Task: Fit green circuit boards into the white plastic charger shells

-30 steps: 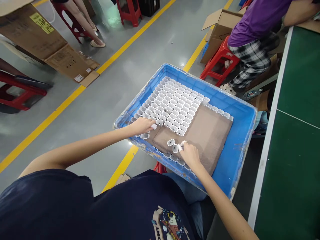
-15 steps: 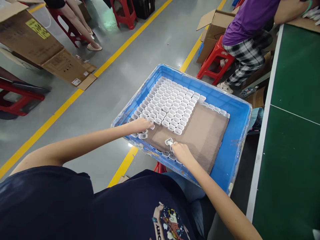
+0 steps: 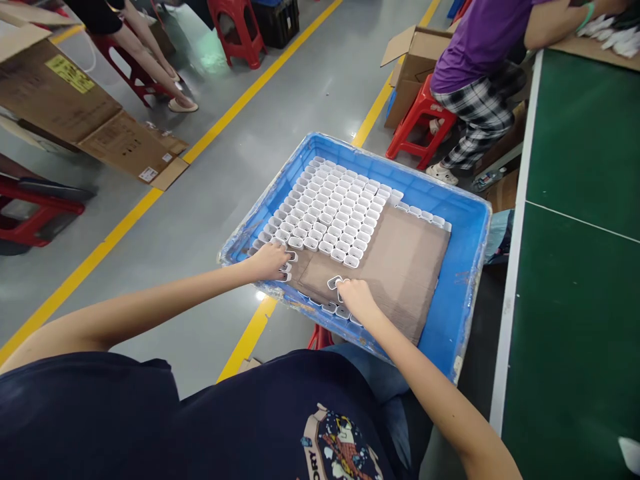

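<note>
Rows of small white open-topped plastic cases (image 3: 330, 207) stand packed together on a brown cardboard sheet (image 3: 395, 267) inside a blue plastic crate (image 3: 440, 347). My left hand (image 3: 270, 260) is at the near left end of the rows, its fingers curled down onto a small white plastic case (image 3: 291, 256). Other cases lie right under its fingertips. Over the cardboard, my right hand (image 3: 356, 297) is closed around a few loose white cases (image 3: 335, 283) that stick out past its fingers. How many it holds is hidden.
Several more white cases line the crate's near edge and far right corner. A green worktable (image 3: 575, 300) runs along the right. A person in purple sits on a red stool (image 3: 423, 123) beyond the crate. Cardboard boxes (image 3: 120, 140) stand on the floor at left.
My left hand has drawn back left and slightly down, to the cases at the rows' near left end. My right hand stays over the cardboard with its cases. The whole view has shifted slightly.
</note>
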Motion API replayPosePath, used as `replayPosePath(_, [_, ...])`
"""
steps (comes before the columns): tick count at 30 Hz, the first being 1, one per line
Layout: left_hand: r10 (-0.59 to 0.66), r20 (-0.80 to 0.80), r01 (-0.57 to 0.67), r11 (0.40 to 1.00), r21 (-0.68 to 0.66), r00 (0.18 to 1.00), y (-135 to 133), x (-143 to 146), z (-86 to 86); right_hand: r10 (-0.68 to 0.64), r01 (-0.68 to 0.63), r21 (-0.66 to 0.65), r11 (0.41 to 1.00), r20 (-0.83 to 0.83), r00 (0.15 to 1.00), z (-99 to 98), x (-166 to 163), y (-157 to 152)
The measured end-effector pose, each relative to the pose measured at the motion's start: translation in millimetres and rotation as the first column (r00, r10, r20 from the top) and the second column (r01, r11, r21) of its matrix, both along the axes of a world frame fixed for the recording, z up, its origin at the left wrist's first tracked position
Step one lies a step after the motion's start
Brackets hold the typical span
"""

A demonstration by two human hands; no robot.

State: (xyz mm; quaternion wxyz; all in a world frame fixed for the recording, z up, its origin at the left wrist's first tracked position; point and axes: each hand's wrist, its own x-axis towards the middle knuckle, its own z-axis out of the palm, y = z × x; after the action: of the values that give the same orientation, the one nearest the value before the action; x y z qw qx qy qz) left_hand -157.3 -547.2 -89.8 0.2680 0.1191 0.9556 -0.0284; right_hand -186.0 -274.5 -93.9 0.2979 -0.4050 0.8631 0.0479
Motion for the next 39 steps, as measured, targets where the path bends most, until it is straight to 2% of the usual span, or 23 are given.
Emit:
replayPosePath(3, [-0.007,-0.009,0.007,1.0,-0.024,1.0,5,-2,0.4,-0.021,0.022,-0.015,1.0,0.019,1.0,3.0,-1,1])
replayPosePath(6, [-0.067,-0.033,0.067,0.998,-0.015,0.997,6,-2,10.5,-0.095,0.095,-0.036,0.995,0.022,0.995,15.8,-4,14])
replayPosePath(9, [-0.169,-0.065,0.169,0.986,-0.005,0.984,10,-11,32.1,-0.247,0.246,-0.058,0.968,-0.019,0.969,38.8,-6,45])
replayPosePath(11, [-0.242,-0.106,0.242,0.97,-0.011,0.964,30,-27,55.5,-0.381,0.376,-0.068,0.924,-0.072,0.922,59.2,-5,76])
replayPosePath(12, [-0.281,-0.142,0.283,0.959,-0.006,0.949,49,-37,70.1,-0.451,0.446,-0.068,0.893,-0.106,0.886,70.5,-2,95])
replayPosePath(14, [-0.351,-0.235,0.373,0.926,0.055,0.906,107,-57,102.7,-0.582,0.584,-0.054,0.81,-0.188,0.791,94.4,12,139])
replayPosePath(16, [-0.437,-0.315,0.501,0.85,0.163,0.843,187,-72,133.0,-0.678,0.701,-0.024,0.713,-0.281,0.679,117.3,37,187])
replayPosePath(18, [-0.534,-0.303,0.606,0.756,0.247,0.79,275,-81,153.4,-0.725,0.782,0.019,0.623,-0.363,0.586,136.0,70,235])
replayPosePath(20, [-0.6,-0.298,0.668,0.692,0.273,0.743,358,-86,160.9,-0.736,0.829,0.08,0.554,-0.418,0.532,147.9,103,280])
replayPosePath(22, [-0.634,-0.269,0.689,0.67,0.278,0.725,431,-88,158.5,-0.73,0.854,0.147,0.5,-0.458,0.507,153.2,129,320])
replayPosePath(24, [-0.662,-0.204,0.691,0.669,0.275,0.721,491,-88,152.1,-0.716,0.861,0.203,0.467,-0.485,0.503,153.4,145,354])
replayPosePath(26, [-0.673,-0.167,0.689,0.668,0.281,0.72,540,-85,146.3,-0.696,0.852,0.239,0.465,-0.496,0.519,150.8,152,380])
replayPosePath(29, [-0.667,-0.142,0.674,0.676,0.297,0.731,595,-78,141.9,-0.661,0.824,0.265,0.501,-0.497,0.562,143.8,149,406])
replayPosePath(33, [-0.645,-0.146,0.649,0.675,0.351,0.75,640,-74,137.5,-0.613,0.785,0.256,0.564,-0.507,0.606,130.2,142,422])
replayPosePath(36, [-0.662,-0.173,0.659,0.612,0.437,0.73,655,-79,130.4,-0.584,0.765,0.224,0.604,-0.528,0.616,119.4,140,430])
replayPosePath(39, [-0.707,-0.202,0.678,0.494,0.545,0.678,653,-85,123.4,-0.564,0.754,0.171,0.634,-0.564,0.603,112.9,140,436])
